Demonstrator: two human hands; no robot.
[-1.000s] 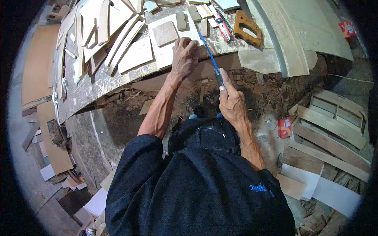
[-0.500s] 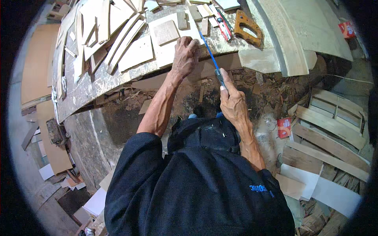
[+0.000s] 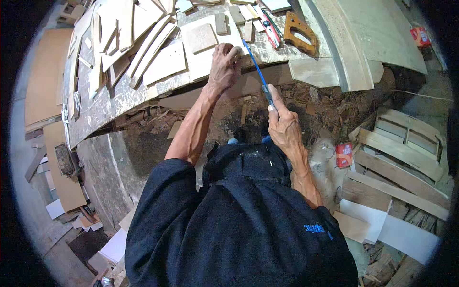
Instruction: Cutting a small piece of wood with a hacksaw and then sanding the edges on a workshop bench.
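Note:
My right hand (image 3: 283,122) grips the dark handle of a long, thin blue-bladed tool (image 3: 253,61), which points up at the workbench. My left hand (image 3: 224,64) is at the front of a pale board (image 3: 203,62) with its fingers curled closed; whatever they might hold is hidden. On that board lie a square wooden piece (image 3: 201,38) and a small grey block (image 3: 221,24). To the right are a red-and-silver tool (image 3: 271,32) and a wooden saw handle (image 3: 299,36).
Curved and straight wood offcuts (image 3: 148,52) crowd the bench's left. Long curved boards (image 3: 351,48) lie at its right. Below are scrap on the floor (image 3: 311,112), wooden panels (image 3: 397,158) and a red package (image 3: 344,155) on the right, and leaning sheets (image 3: 43,76) on the far left.
My left hand has crept slightly upward over the last second. My right hand and the blue-bladed tool have shifted only a little.

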